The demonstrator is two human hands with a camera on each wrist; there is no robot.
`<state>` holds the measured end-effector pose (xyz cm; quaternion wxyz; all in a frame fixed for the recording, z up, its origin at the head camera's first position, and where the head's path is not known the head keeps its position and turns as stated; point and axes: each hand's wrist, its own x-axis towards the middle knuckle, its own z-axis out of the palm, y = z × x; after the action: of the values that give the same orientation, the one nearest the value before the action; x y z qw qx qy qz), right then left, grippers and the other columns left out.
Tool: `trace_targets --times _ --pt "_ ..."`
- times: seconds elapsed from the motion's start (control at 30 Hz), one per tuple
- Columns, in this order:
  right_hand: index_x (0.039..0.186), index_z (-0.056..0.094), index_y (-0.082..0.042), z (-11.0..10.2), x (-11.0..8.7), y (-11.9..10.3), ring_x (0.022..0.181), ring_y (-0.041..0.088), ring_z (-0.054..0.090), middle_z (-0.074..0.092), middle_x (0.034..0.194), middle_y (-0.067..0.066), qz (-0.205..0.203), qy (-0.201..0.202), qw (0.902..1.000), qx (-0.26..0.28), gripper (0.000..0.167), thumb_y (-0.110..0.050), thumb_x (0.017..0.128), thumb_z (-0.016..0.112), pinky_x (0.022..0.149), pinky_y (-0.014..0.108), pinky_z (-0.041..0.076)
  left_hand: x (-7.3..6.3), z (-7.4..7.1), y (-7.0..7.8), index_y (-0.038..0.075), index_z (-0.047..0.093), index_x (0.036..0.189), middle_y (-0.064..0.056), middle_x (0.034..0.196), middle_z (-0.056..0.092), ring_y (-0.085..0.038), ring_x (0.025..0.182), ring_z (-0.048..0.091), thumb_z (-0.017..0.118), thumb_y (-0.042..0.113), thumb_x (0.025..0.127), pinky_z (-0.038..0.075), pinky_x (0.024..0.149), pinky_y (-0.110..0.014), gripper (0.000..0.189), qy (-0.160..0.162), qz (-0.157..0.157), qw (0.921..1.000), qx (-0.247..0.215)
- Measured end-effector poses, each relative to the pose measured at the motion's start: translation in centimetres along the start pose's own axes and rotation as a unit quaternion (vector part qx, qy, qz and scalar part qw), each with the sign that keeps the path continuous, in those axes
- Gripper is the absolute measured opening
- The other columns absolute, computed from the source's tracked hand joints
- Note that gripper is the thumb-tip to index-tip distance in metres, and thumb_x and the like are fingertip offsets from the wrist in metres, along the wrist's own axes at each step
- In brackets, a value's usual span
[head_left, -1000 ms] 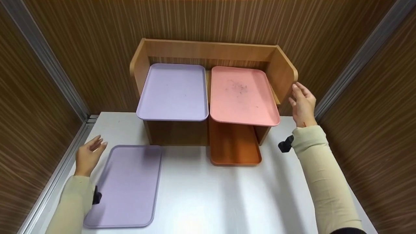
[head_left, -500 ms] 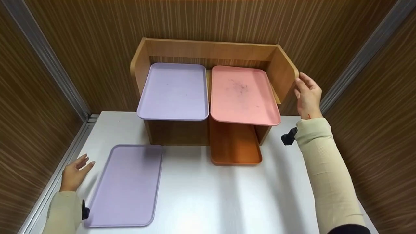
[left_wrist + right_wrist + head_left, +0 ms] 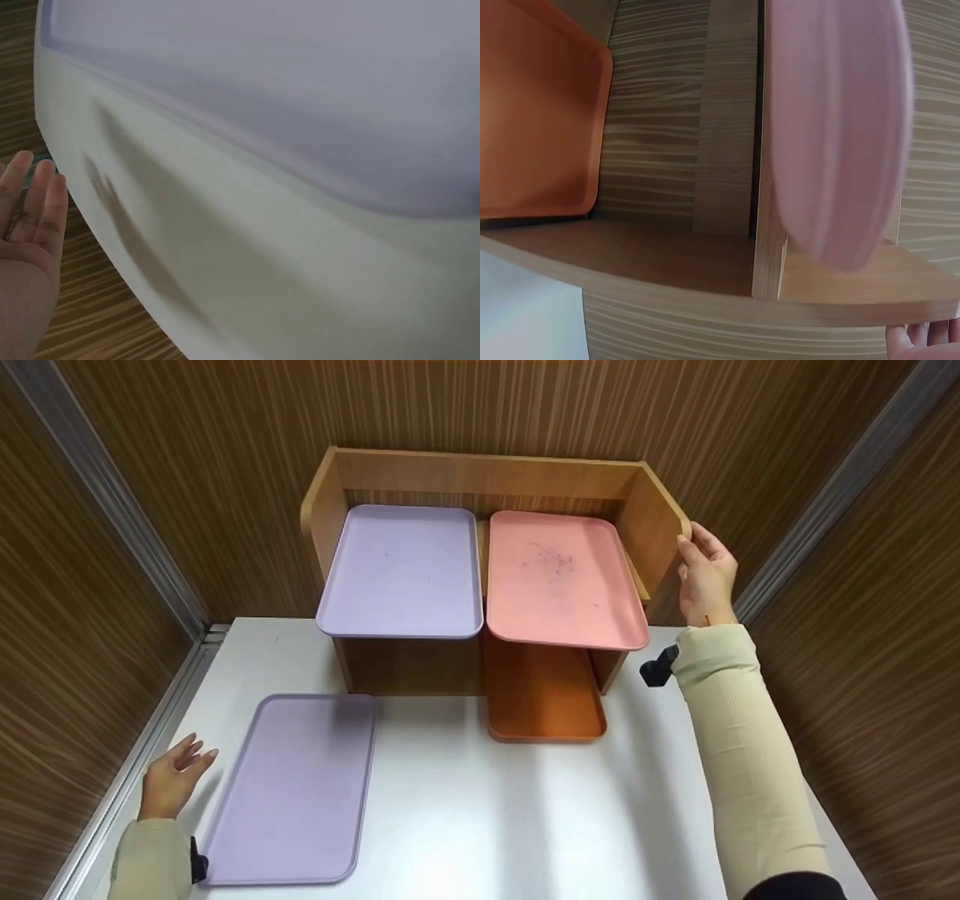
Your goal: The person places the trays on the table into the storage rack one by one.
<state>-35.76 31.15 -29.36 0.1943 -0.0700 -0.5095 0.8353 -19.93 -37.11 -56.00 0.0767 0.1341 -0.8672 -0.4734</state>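
Note:
My right hand [image 3: 707,577] holds the front edge of the right side panel of a wooden two-level shelf [image 3: 487,474], thumb and fingers at the panel; in the right wrist view only some fingers [image 3: 922,341] show beside the wood. A lilac tray [image 3: 405,570] and a pink tray [image 3: 562,577] with dark specks lie side by side on the upper level, their front ends overhanging. Below the pink one, an orange tray [image 3: 546,705] sticks out of the lower right compartment. My left hand [image 3: 171,780] hovers with relaxed fingers left of another lilac tray [image 3: 300,787], holding nothing.
The white table [image 3: 450,810] bears the shelf and the lower lilac tray. Wood-grain walls [image 3: 480,405] stand at the back and both sides, with metal rails [image 3: 127,502] along the corners. The lower left compartment [image 3: 412,667] is partly hidden by the tray above.
My left hand has moved down and left, away from above the lower lilac tray's edge. My right hand has shifted slightly up along the shelf's side panel. The trays look unmoved.

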Motion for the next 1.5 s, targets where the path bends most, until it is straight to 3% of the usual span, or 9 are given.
trace_targets --times 0.13,0.2,0.3,0.5,0.7,1.0,1.23,1.37,1.5 --pt "0.132 0.051 -0.001 0.1 0.1 0.1 0.103 0.014 0.051 0.054 0.126 0.009 -0.003 0.01 0.9999 0.01 0.045 0.003 0.087 0.06 0.066 0.017 0.039 0.0 0.6 -0.1 -0.002 0.033 0.143 -0.026 0.137 0.042 0.026 0.083 0.035 0.059 0.035 0.092 0.035 0.072 -0.001 0.068 -0.015 -0.001 0.9999 -0.006" --pt "0.132 0.051 0.0 0.1 0.2 0.1 0.1 0.013 0.051 0.054 0.125 0.009 -0.005 0.012 0.9998 0.013 0.046 0.004 0.087 0.06 0.06 0.018 0.036 -0.1 1.0 -0.2 -0.003 0.033 0.143 -0.026 0.138 0.042 0.026 0.084 0.036 0.059 0.035 0.092 0.035 0.073 -0.001 0.069 -0.02 0.002 0.9997 -0.01" --pt "0.134 0.049 -0.001 0.2 0.2 0.2 0.109 0.015 0.051 0.052 0.13 0.01 -0.001 0.009 0.9999 0.014 0.048 0.004 0.088 0.06 0.075 0.018 0.041 0.0 1.7 -0.5 -0.004 0.035 0.142 -0.026 0.137 0.043 0.026 0.084 0.037 0.06 0.033 0.092 0.035 0.073 -0.001 0.067 -0.024 0.009 0.9996 -0.014" --pt "0.136 0.047 -0.001 0.4 0.3 0.4 0.125 0.017 0.043 0.047 0.139 0.012 0.0 -0.003 1.0 0.005 0.048 0.002 0.089 0.058 0.103 0.021 0.031 -0.1 2.9 -0.8 -0.006 0.038 0.139 -0.027 0.135 0.045 0.025 0.084 0.039 0.062 0.029 0.091 0.036 0.075 -0.001 0.064 -0.031 0.017 0.9993 -0.013" --pt "0.136 0.046 0.0 0.4 0.3 0.8 0.127 0.018 0.041 0.045 0.141 0.013 -0.003 -0.006 0.9997 0.021 0.048 0.003 0.09 0.057 0.104 0.021 0.03 -0.2 3.6 -0.6 -0.008 0.038 0.138 -0.027 0.134 0.045 0.026 0.085 0.039 0.063 0.027 0.091 0.036 0.076 -0.001 0.064 -0.042 0.003 0.9983 -0.041" --pt "0.137 0.045 0.003 0.5 0.4 1.1 0.127 0.022 0.042 0.044 0.14 0.017 -0.01 -0.002 0.9983 0.058 0.048 0.007 0.09 0.055 0.103 0.024 0.034 -0.6 3.7 -0.7 -0.006 0.044 0.135 -0.027 0.131 0.049 0.023 0.083 0.04 0.067 0.021 0.088 0.036 0.074 -0.001 0.059 -0.041 -0.009 0.999 -0.012" --pt "0.136 0.046 0.002 0.6 0.4 1.0 0.128 0.018 0.042 0.045 0.142 0.013 0.001 0.001 0.9993 0.037 0.048 0.003 0.09 0.056 0.104 0.022 0.032 -0.9 3.0 -1.0 -0.009 0.041 0.136 -0.029 0.133 0.046 0.007 0.094 0.053 0.066 0.007 0.086 0.04 0.074 -0.004 0.058 -0.082 -0.015 0.9965 0.003" --pt "0.136 0.045 0.003 0.6 0.3 1.0 0.128 0.017 0.042 0.044 0.142 0.014 0.002 0.001 0.9998 0.019 0.046 0.001 0.091 0.056 0.105 0.023 0.03 -1.0 2.8 -0.9 -0.011 0.045 0.131 -0.029 0.128 0.051 0.003 0.092 0.055 0.066 0.004 0.082 0.04 0.071 -0.006 0.055 -0.073 -0.03 0.9968 0.012" --pt "0.136 0.045 0.003 0.6 0.1 1.0 0.128 0.018 0.041 0.044 0.142 0.015 0.002 0.0 1.0 0.0 0.046 -0.001 0.092 0.055 0.106 0.024 0.028 -1.1 2.6 -0.6 -0.014 0.048 0.126 -0.03 0.12 0.057 -0.016 0.097 0.06 0.068 0.005 0.08 0.04 0.068 -0.009 0.053 -0.077 -0.046 0.9958 0.02"
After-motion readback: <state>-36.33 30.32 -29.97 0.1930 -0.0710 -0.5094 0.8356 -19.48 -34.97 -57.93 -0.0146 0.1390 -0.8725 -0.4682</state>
